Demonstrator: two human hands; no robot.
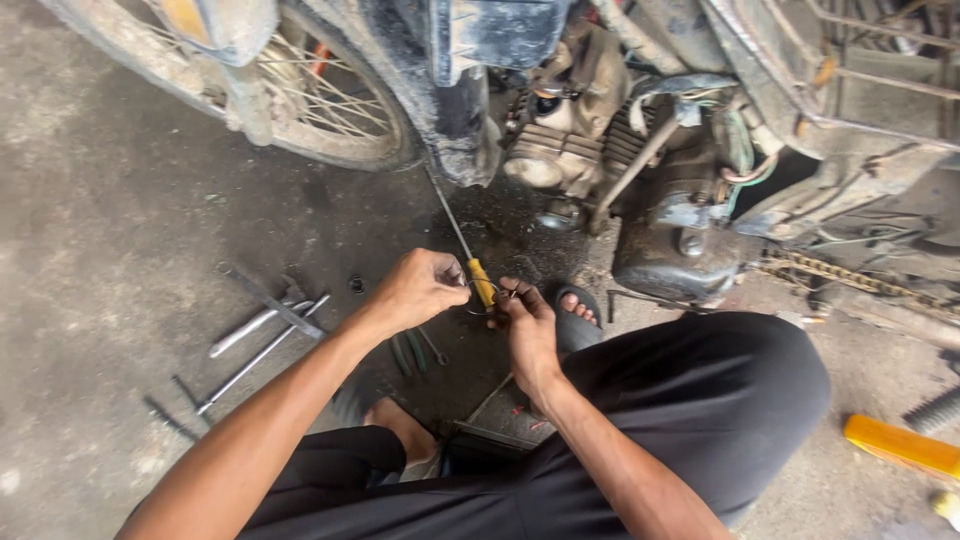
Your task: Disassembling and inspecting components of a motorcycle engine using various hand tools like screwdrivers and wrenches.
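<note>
Screwdriver [470, 262], yellow handle, thin shaft running to 11 o'clock — held low centre, before the engine | left hand [420, 288] closed round the handle | right hand [528, 325] pinching a small metal ring [484, 299] at the handle — touching | motorcycle engine [600, 130] at 12 o'clock | spanners [262, 325] on floor at 9 o'clock | spoked wheel [320, 100] at 10 o'clock

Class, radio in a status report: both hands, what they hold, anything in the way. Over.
Left hand gripping yellow-handled screwdriver. Right hand pinching small ring at its handle. Spanners on floor left, clear of hands. Motorbike engine just ahead.
</note>
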